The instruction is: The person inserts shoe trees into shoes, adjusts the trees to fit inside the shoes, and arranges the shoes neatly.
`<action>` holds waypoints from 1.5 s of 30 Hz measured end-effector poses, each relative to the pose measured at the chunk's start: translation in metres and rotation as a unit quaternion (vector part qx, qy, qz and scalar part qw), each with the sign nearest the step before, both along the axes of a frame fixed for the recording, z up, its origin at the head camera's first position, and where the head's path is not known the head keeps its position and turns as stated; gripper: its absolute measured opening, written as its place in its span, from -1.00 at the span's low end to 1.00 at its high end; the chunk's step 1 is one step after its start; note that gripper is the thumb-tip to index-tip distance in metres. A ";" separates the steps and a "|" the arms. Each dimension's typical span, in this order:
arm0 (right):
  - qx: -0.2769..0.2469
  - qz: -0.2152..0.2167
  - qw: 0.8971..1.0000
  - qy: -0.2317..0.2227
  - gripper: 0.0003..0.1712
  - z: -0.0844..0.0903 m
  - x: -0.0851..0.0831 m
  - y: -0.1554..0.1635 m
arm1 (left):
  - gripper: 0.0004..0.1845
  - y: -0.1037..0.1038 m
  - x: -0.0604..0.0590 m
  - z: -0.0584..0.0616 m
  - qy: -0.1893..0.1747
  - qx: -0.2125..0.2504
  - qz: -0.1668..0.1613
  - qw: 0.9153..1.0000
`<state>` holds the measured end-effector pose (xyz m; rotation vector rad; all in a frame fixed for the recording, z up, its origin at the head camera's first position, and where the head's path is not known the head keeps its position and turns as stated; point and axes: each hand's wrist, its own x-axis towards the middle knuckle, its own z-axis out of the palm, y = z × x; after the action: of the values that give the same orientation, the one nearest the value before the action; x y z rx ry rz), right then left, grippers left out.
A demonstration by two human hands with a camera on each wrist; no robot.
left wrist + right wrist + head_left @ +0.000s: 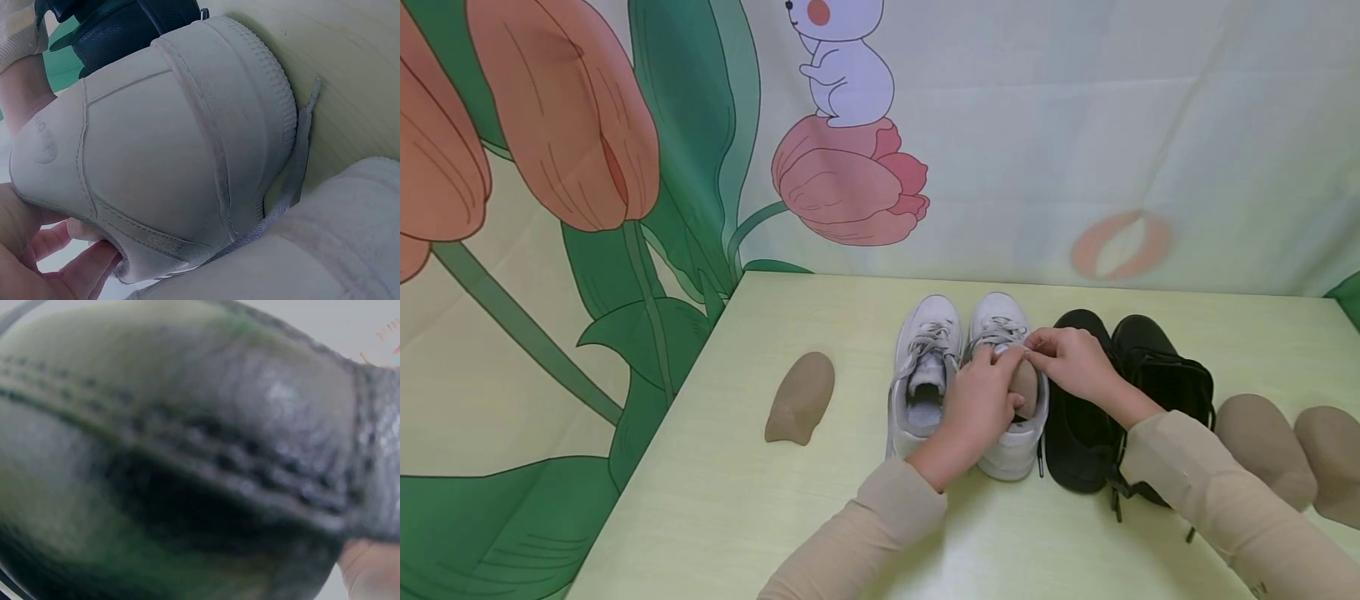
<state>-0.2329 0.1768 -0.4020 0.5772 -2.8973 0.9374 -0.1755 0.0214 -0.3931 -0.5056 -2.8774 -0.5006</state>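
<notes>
In the head view, a tan shoe insert (pixel 1024 387) stands partly inside the opening of the right-hand white sneaker (pixel 1009 458). My left hand (pixel 973 412) holds the insert from the left, fingers curled about it. My right hand (pixel 1075 362) pinches the sneaker's tongue near the laces; its fingertips almost meet the left ones. From the left wrist, the white sneaker's side (pixel 150 150) fills the view, with left-hand fingers (pixel 81 269) at its collar. A blurred black shoe (pixel 187 462) hides most of the right hand in the right wrist view.
The other white sneaker (pixel 925 333) stands just left. A pair of black shoes (pixel 1078 442) with loose laces lies under the right forearm. One tan insert (pixel 801 396) lies at left, two more tan inserts (pixel 1262 442) at right. A printed cloth (pixel 1000 167) hangs behind the table (pixel 700 517).
</notes>
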 end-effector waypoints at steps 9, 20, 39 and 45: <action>0.004 0.002 1.000 0.007 -0.85 0.000 0.001 0.000 | -0.41 -0.003 -0.004 -0.004 -0.005 0.015 -0.013 1.000; -0.006 0.000 1.000 0.015 -0.83 -0.003 0.003 0.000 | -0.44 -0.004 -0.004 -0.006 0.010 -0.006 -0.017 1.000; -0.010 -0.002 1.000 0.008 -0.83 0.000 0.003 -0.001 | -0.58 -0.004 -0.010 -0.006 0.011 -0.040 -0.038 0.998; -0.020 0.003 1.000 0.010 -0.80 -0.002 0.003 0.001 | -0.58 -0.006 -0.010 -0.005 0.010 -0.074 -0.056 0.996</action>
<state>-0.2297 0.1773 -0.4039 0.5881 -2.8539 0.9811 -0.1854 0.0158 -0.3976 -0.6938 -2.8924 -0.2959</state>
